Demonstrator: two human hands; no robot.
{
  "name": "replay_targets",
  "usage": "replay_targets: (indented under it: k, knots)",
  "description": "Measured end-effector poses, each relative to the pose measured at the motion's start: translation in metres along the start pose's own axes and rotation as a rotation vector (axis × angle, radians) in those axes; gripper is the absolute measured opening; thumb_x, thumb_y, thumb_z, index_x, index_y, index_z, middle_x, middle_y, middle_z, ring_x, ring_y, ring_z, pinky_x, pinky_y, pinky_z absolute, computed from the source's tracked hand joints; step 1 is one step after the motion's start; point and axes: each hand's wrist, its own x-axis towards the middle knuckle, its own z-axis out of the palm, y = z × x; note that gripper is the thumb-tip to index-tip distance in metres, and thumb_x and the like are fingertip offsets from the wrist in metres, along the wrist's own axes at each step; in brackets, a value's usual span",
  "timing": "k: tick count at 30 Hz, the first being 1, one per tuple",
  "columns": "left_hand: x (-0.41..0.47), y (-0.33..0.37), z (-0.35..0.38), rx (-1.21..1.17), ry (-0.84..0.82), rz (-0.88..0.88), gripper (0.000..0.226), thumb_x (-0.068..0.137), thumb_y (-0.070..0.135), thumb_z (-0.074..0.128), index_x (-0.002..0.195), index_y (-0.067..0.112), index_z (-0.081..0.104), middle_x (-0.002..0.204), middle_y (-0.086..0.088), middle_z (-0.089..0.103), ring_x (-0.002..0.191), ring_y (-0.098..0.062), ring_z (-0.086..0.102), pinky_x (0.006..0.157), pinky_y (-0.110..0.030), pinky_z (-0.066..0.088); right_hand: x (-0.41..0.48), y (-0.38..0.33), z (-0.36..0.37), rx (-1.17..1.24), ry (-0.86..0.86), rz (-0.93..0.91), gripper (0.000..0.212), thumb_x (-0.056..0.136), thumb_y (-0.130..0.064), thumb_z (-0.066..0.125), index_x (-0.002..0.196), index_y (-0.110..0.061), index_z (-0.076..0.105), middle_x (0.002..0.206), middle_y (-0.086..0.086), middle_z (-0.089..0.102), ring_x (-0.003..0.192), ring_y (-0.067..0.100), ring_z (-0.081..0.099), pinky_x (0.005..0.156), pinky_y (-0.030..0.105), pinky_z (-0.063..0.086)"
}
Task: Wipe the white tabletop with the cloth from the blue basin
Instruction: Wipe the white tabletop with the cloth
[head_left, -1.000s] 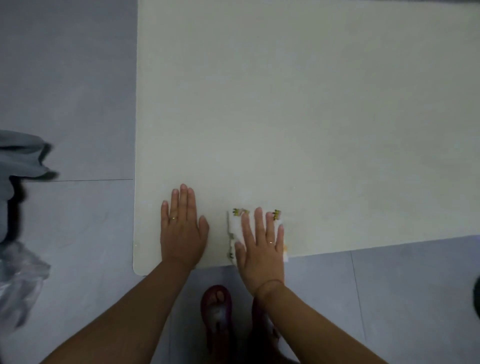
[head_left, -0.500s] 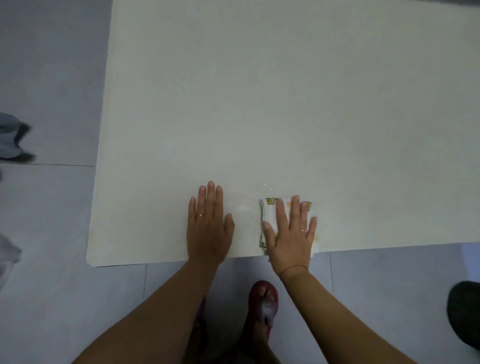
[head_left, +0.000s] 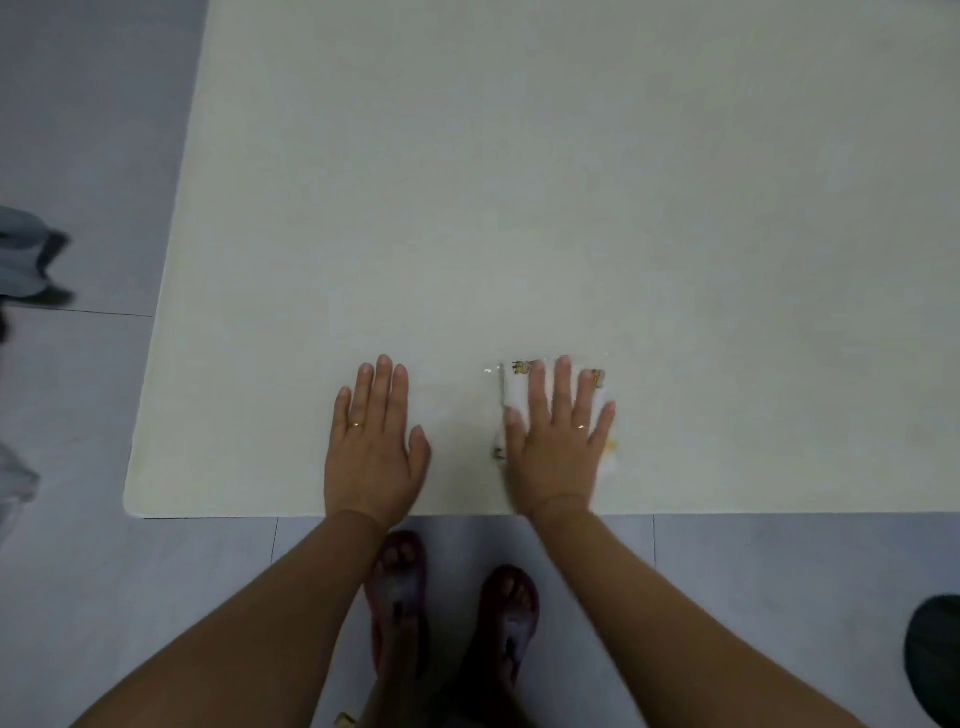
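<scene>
The white tabletop (head_left: 545, 182) fills most of the view, its near edge and rounded left corner in sight. A folded white cloth (head_left: 514, 389) with small yellow prints lies near the front edge. My right hand (head_left: 561, 441) lies flat on top of it, fingers straight and spread, pressing it down. My left hand (head_left: 371, 441) rests flat on the bare tabletop a little to the left of the cloth, fingers straight. A faint wet sheen shows between the two hands. The blue basin is out of view.
Grey tiled floor (head_left: 78, 130) surrounds the table on the left and in front. My feet in dark red sandals (head_left: 395, 597) stand just below the table's front edge. A dark round object (head_left: 935, 654) sits at the right edge, and grey shapes at the far left.
My right hand has slid the cloth to the right along the front edge, away from the left corner. My left hand has moved right along with it, staying flat.
</scene>
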Motion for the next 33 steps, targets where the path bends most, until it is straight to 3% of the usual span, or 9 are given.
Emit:
replay_targets:
  k: [5,8,11,13,15,20,22,28,33]
  knots:
    - [-0.001,-0.002,0.001,0.069,-0.017,0.003,0.065,0.094,0.037,0.014,0.152,0.010,0.004,0.160,-0.009,0.000,0.148,-0.022,-0.006,0.120,-0.040,0.000,-0.025,-0.060,0.005,-0.081,-0.038,-0.369,0.058,0.094,-0.044,0.023,0.148,-0.024,0.026,0.157,0.005,0.023,0.144,0.032,0.019,0.112,0.059,0.020]
    - [0.000,-0.002,0.000,0.018,-0.011,0.004,0.065,0.093,0.034,0.020,0.152,0.009,0.010,0.160,-0.009,0.005,0.148,-0.022,-0.001,0.121,-0.041,0.002,0.006,-0.021,-0.005,-0.152,-0.028,-0.580,0.056,0.094,-0.046,0.030,0.147,-0.026,0.028,0.156,0.003,0.025,0.143,0.030,0.022,0.114,0.057,0.018]
    - [0.001,-0.001,0.000,-0.024,-0.002,0.005,0.065,0.091,0.031,0.023,0.151,0.008,0.013,0.160,-0.010,0.009,0.148,-0.023,0.003,0.121,-0.042,0.005,0.047,0.015,-0.011,-0.113,-0.036,-0.303,0.058,0.098,-0.047,0.024,0.150,-0.028,0.007,0.160,0.000,0.001,0.147,0.025,0.000,0.116,0.049,-0.006]
    - [0.001,-0.001,0.001,-0.036,0.001,0.002,0.065,0.091,0.030,0.024,0.151,0.008,0.013,0.160,-0.010,0.009,0.148,-0.023,0.003,0.121,-0.042,0.005,0.057,0.004,-0.009,-0.014,0.008,0.002,0.059,0.098,-0.045,0.020,0.150,-0.028,-0.002,0.160,0.000,-0.007,0.146,0.025,-0.009,0.117,0.049,-0.010]
    - [0.001,-0.001,0.002,-0.028,-0.002,0.003,0.065,0.091,0.031,0.025,0.151,0.008,0.013,0.160,-0.010,0.009,0.148,-0.023,0.003,0.120,-0.042,0.005,0.048,-0.035,-0.005,-0.011,0.007,0.071,0.061,0.097,-0.044,0.017,0.151,-0.024,-0.002,0.160,0.005,-0.007,0.146,0.032,-0.008,0.114,0.055,-0.010]
    - [0.000,-0.003,-0.002,0.012,-0.013,0.021,0.064,0.092,0.033,0.022,0.150,0.007,0.012,0.159,-0.013,0.013,0.147,-0.027,0.009,0.120,-0.044,0.010,0.036,-0.064,-0.006,-0.148,-0.036,-0.528,0.061,0.095,-0.047,0.020,0.149,-0.020,0.021,0.158,0.007,0.018,0.145,0.032,0.015,0.115,0.058,0.013]
    - [0.001,-0.003,-0.003,-0.020,-0.013,0.028,0.065,0.090,0.030,0.027,0.150,0.006,0.016,0.158,-0.014,0.015,0.147,-0.028,0.010,0.120,-0.043,0.008,0.057,-0.035,-0.011,-0.174,-0.046,-0.606,0.060,0.096,-0.048,0.019,0.150,-0.025,0.014,0.159,0.002,0.009,0.146,0.028,0.008,0.117,0.053,0.002]
    - [0.001,-0.002,-0.007,-0.070,-0.005,0.038,0.064,0.088,0.026,0.030,0.146,0.001,0.028,0.155,-0.018,0.025,0.143,-0.034,0.023,0.116,-0.046,0.014,0.071,-0.059,-0.007,0.005,0.028,0.117,0.060,0.097,-0.044,0.019,0.151,-0.025,-0.001,0.160,0.003,-0.006,0.146,0.030,-0.008,0.115,0.052,-0.010]
    - [0.003,-0.005,-0.016,-0.162,0.038,0.020,0.062,0.085,0.023,0.035,0.142,-0.004,0.035,0.150,-0.021,0.033,0.140,-0.035,0.031,0.117,-0.041,0.013,0.053,-0.101,-0.008,-0.074,-0.030,-0.424,0.058,0.095,-0.044,0.021,0.149,-0.021,0.024,0.157,0.006,0.020,0.144,0.034,0.016,0.114,0.060,0.011]
